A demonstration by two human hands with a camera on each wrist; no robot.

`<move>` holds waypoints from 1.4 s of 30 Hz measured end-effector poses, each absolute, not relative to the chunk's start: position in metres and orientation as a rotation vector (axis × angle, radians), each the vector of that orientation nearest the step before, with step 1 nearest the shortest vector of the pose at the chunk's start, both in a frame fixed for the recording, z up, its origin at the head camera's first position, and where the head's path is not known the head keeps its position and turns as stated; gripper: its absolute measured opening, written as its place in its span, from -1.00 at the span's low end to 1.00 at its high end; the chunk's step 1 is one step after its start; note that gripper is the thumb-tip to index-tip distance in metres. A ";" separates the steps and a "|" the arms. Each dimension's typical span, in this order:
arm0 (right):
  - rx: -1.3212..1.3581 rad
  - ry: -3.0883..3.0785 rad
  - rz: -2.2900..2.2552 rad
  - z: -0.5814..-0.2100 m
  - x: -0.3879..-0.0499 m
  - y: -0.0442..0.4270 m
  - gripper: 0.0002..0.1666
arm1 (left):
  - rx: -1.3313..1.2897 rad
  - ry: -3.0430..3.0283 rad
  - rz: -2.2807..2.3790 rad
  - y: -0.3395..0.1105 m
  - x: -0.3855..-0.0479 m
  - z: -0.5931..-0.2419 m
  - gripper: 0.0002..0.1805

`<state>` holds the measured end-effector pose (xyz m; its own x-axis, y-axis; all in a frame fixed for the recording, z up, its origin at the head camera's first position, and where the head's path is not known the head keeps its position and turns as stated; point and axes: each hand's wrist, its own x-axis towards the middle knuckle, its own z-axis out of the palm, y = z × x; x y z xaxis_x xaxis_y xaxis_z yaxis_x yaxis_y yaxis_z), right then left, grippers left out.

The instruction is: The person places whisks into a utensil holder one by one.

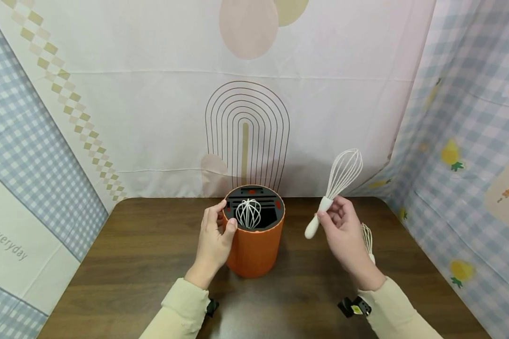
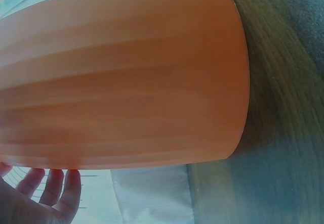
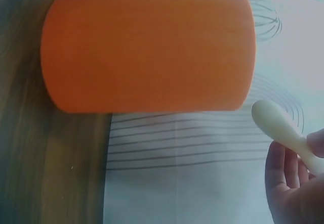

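Note:
An orange utensil holder (image 1: 254, 252) with a dark slotted insert stands upright on the table. One small white whisk (image 1: 248, 214) is in it, its wire head showing above the slots and its handle hidden. At the holder's upper left, my left hand (image 1: 215, 235) grips the rim, thumb at the front and fingers along the side. To the right of the holder, my right hand (image 1: 343, 226) pinches a larger white whisk (image 1: 324, 204) by its handle, clear of the table. That whisk tilts, wires up and handle end (image 3: 276, 120) pointing down toward the holder.
Another white whisk (image 1: 367, 240) lies on the table behind my right hand, partly hidden by it. The brown wooden table (image 1: 152, 245) ends at a printed white cloth (image 1: 161, 117) at the back. A blue checked cloth (image 1: 458, 188) hangs along the right side.

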<state>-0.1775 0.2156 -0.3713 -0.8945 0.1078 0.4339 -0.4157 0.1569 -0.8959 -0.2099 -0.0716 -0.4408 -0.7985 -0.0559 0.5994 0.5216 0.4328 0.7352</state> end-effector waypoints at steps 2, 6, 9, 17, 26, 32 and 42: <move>0.321 -2.016 1.816 -0.369 -0.178 0.211 -0.51 | -0.390 -2.134 -1.374 -0.072 -0.210 -0.441 -0.43; 0.390 -1.970 1.837 -0.365 -0.180 0.200 -0.53 | -0.390 -2.134 -1.377 -0.071 -0.211 -0.442 -0.43; 0.443 -1.941 1.826 -0.361 -0.181 0.193 -0.55 | -0.387 -2.132 -1.380 -0.071 -0.211 -0.442 -0.43; 0.573 -1.834 1.818 -0.351 -0.184 0.175 -0.57 | -0.386 -2.124 -1.411 -0.070 -0.210 -0.441 -0.42; 0.554 -1.872 1.781 -0.351 -0.190 0.158 -0.59 | -0.371 -2.121 -1.452 -0.070 -0.207 -0.438 -0.42; 0.532 -1.954 1.754 -0.339 -0.182 0.144 -0.60 | -0.373 -2.122 -1.462 -0.070 -0.206 -0.439 -0.42; 0.541 -2.095 1.662 -0.340 -0.179 0.129 -0.58 | -0.373 -2.121 -1.463 -0.070 -0.207 -0.440 -0.42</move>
